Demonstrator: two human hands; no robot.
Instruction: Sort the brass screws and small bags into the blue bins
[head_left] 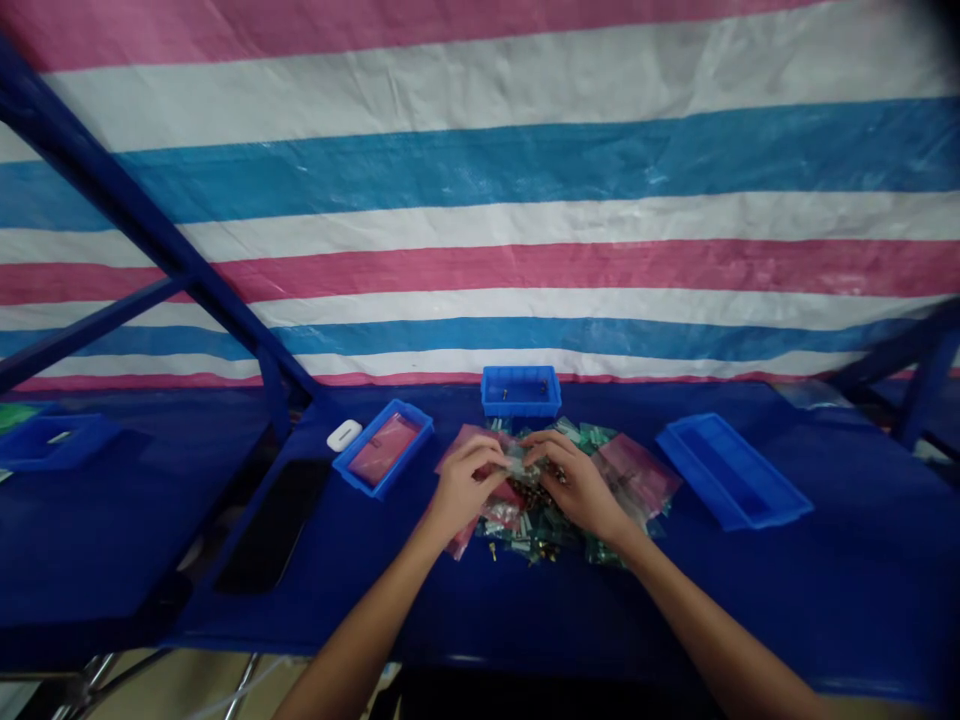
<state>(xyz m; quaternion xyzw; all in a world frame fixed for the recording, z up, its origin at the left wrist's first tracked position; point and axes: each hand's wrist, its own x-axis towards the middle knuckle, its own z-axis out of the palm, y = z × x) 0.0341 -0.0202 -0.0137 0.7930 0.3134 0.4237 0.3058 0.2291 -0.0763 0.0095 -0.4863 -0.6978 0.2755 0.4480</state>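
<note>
Between my two hands is a small clear plastic bag, pinched at its left side by my left hand and at its right by my right hand. Both hands hover over a heap of small green-tinted packets and loose brass-coloured metal pieces. Pink plastic bags lie in the heap, on the right and also under my left hand. One small brass piece lies apart at the heap's front edge. What the clear bag contains is too blurred to tell.
A blue tray with a few small pieces stands behind the heap. To the left are a blue tray with a pink bag, a white case and a black phone-like slab. Another blue tray sits right. Striped sheeting hangs behind.
</note>
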